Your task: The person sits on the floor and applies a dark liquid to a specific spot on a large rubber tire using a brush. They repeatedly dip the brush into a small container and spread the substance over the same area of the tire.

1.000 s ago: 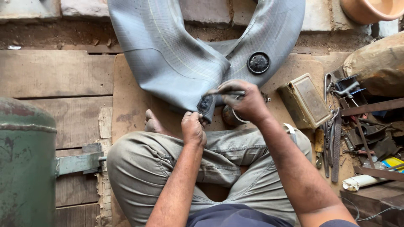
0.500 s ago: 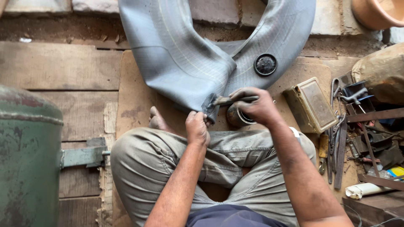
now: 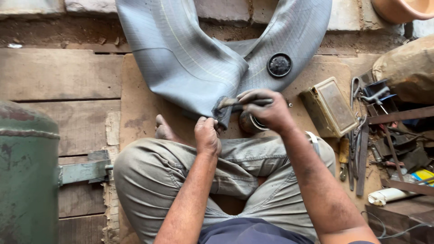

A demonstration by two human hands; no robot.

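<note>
I am looking straight down at my crossed legs (image 3: 190, 180) in grey-green trousers, seated on a sheet of worn cardboard (image 3: 140, 104) laid over wooden planks (image 3: 58, 74). A large grey rubber inner tube (image 3: 190, 58) drapes from twelve o'clock down toward the middle of the view, folded over itself, its lowest fold hanging just above my knees.

My left hand (image 3: 207, 135) is closed around the bottom edge of that fold, fingers curled tight on the rubber, pinning it near my left knee. My right hand (image 3: 266, 110) sits just to the three o'clock side of it, fingers clamped together on a slim stick-like tool (image 3: 235, 102) whose tip touches a dark, roughened spot (image 3: 221, 106) on the tube. The tool may be a brush or a rasp; I cannot tell which from here.

Directly beneath the right hand, a small round tin (image 3: 249, 123) rests on the cardboard, partly hidden by my knuckles. A black round patch (image 3: 279, 64) sits on the tube at about one o'clock from my hands.

Out at three o'clock lies a rectangular tan box (image 3: 330, 106), and beyond it a heap of metal hand tools (image 3: 370, 122), with scissors among them. A white rolled tube (image 3: 389, 195) lies at four o'clock. A green metal tank (image 3: 25, 180) fills the nine o'clock edge, and my bare foot (image 3: 163, 129) peeks out beside the left knee.
</note>
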